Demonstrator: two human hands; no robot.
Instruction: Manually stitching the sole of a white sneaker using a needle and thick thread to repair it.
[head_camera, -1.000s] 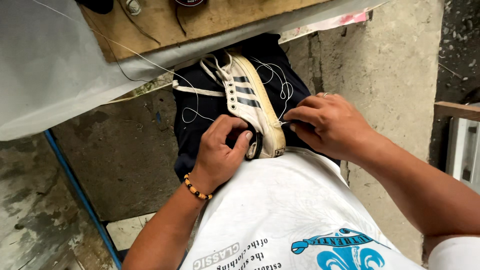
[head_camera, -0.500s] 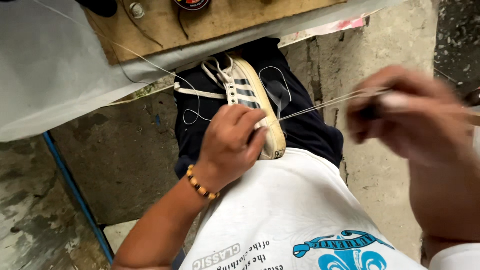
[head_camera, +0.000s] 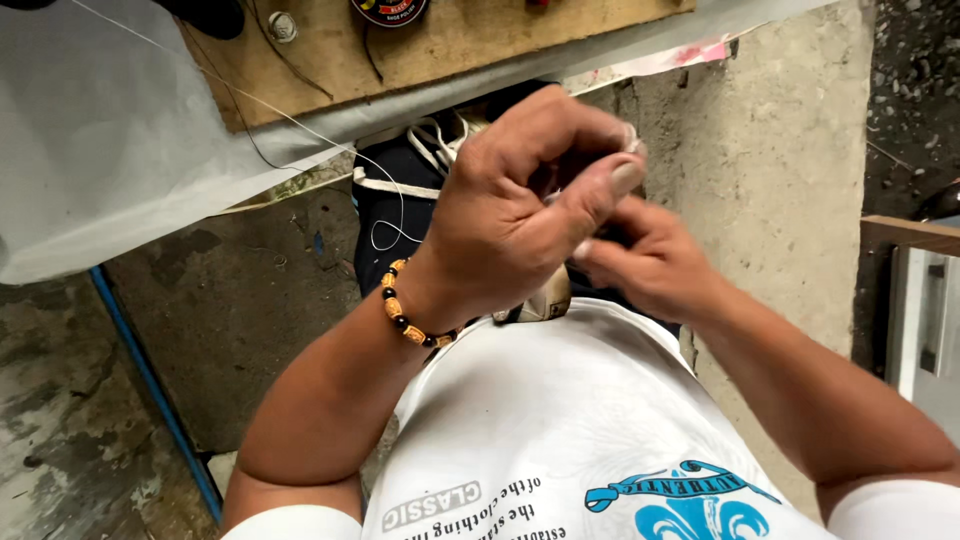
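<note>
My left hand (head_camera: 510, 215), with a beaded bracelet on its wrist, is raised close to the camera, its fingers pinched together. Just behind its thumb, my right hand (head_camera: 650, 265) has its fingertips curled in to meet it. Both pinch a thin white thread (head_camera: 390, 205) that loops down over my dark trousers (head_camera: 385, 220). A white sneaker with a tan sole (head_camera: 545, 300) lies on my lap. The hands hide nearly all of it, leaving only its heel end and some laces (head_camera: 440, 140) in sight.
A wooden board (head_camera: 470, 40) with a round tin and small hardware lies across the top. A pale cloth or plastic sheet (head_camera: 110, 160) hangs at the left. A blue pipe (head_camera: 150, 380) runs over the concrete floor, and a concrete block (head_camera: 780, 180) stands on the right.
My right hand, stretched far right pulling the thread taut, has come back in. My left hand has lifted off the sneaker and risen to meet it, now covering the shoe.
</note>
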